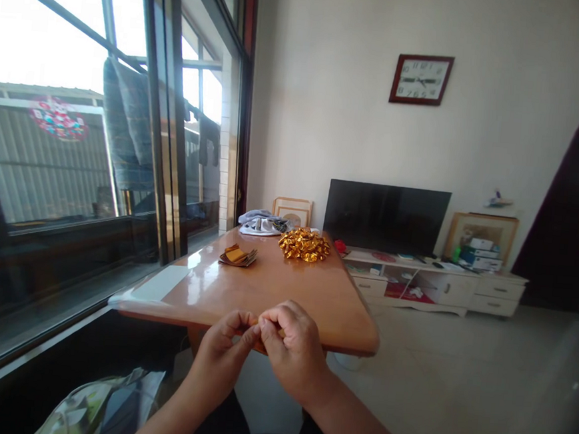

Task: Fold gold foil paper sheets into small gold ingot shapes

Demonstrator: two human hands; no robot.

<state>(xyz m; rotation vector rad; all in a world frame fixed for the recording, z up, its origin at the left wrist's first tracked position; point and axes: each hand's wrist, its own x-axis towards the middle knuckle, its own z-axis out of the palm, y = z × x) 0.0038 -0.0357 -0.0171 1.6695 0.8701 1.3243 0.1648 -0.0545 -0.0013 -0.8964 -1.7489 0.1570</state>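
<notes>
While left hand and right hand pinch small item, mostly hidden, both sit just off wood table near edge; gold foil bow well apart, far.

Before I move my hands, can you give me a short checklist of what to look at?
1. Left hand and right hand meet at the fingertips, in front of the table edge: ok.
2. What each grip pinches: cannot tell, the fingers hide it.
3. Shiny gold foil ribbon bow sits on the glossy orange-brown wooden table, away from your hands: ok.
4. Small stack of flat orange and brown squares lies apart from the bow: ok.
5. Hands touching the table edge: cannot tell from this view.
</notes>
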